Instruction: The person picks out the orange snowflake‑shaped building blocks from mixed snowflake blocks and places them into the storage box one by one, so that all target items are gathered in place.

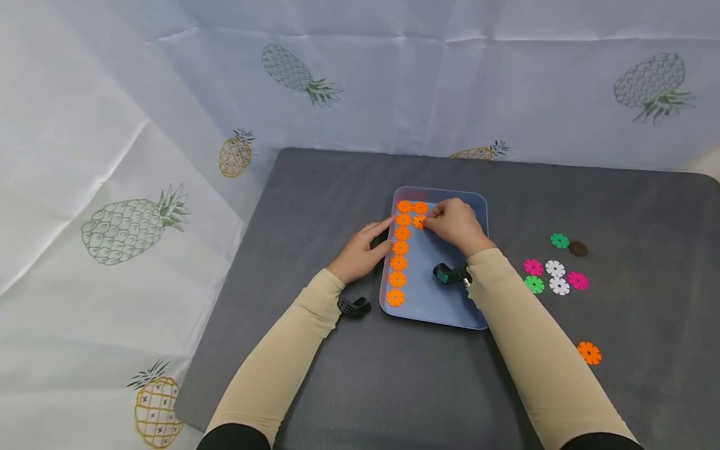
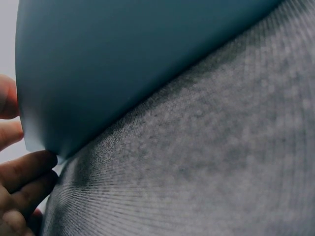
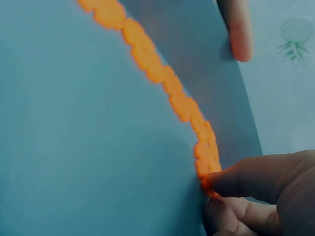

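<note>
A shallow blue tray [image 1: 439, 315] lies on the table. A column of orange notched discs [image 1: 398, 262] runs down its left side, with two more discs beginning a second column at the top. My right hand [image 1: 458, 226] pinches the lower of these, an orange notched disc [image 1: 419, 222], between thumb and finger. The right wrist view shows the thumb [image 3: 246, 177] over that disc, which is partly covered. At the tray's left rim, my left hand [image 1: 362, 253] rests with its fingers extended. Its fingers [image 2: 29, 169] touch the tray's outer wall [image 2: 98, 59] in the left wrist view.
Right of the tray lie loose discs: green [image 1: 559, 240], brown [image 1: 578, 249], pink [image 1: 533, 267], white [image 1: 555, 269] and others. A single orange disc [image 1: 589, 353] is beside the right forearm. Grey cloth [image 1: 337, 187] covers the table; a pineapple-print sheet [image 1: 394, 94] hangs behind it.
</note>
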Demonstrator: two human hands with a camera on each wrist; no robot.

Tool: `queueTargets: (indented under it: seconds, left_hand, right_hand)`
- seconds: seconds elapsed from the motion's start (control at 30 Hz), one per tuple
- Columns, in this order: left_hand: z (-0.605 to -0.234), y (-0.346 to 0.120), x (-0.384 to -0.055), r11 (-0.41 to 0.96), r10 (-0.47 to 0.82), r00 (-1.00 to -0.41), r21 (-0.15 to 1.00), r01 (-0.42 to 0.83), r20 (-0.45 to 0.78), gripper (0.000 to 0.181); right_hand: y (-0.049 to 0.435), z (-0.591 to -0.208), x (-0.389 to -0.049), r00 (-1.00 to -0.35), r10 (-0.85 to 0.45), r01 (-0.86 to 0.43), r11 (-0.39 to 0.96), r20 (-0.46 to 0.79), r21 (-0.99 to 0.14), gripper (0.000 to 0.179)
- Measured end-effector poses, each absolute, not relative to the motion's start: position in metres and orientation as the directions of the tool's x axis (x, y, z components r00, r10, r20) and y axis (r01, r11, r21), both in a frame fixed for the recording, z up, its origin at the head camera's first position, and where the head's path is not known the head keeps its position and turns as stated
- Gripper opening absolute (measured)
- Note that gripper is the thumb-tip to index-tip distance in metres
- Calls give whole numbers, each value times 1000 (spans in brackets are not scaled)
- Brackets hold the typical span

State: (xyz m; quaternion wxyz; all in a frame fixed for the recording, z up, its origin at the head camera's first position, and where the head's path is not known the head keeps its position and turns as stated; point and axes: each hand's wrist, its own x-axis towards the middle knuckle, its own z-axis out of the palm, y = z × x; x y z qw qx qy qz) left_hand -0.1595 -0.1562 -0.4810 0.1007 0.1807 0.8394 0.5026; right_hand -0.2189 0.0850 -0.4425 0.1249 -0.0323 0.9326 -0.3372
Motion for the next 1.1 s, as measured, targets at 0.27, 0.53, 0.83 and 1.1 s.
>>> queueTargets:
  seconds: [0.27,0.53,0.83,1.1]
  left_hand:
    - [-481,-156,-160,424,408,-913,880,217,29,58]
    - [-483,-155,-160,424,408,-912,877,227,39,58]
    - [-483,-155,-159,426,407,-912,875,232,43,58]
    - [-482,-155,-158,429,405,-914,876,221,32,59]
  right_hand:
    - [85,-445,-219,-973,-115,40,771,-201,-636,22]
    - [85,-446,-220,-974,-112,34,786,-197,-617,23]
    - [87,-444,-219,-965,-123,59,759,-232,-648,28]
    - [92,-432,-209,-971,-153,21,712,-184,-702,29]
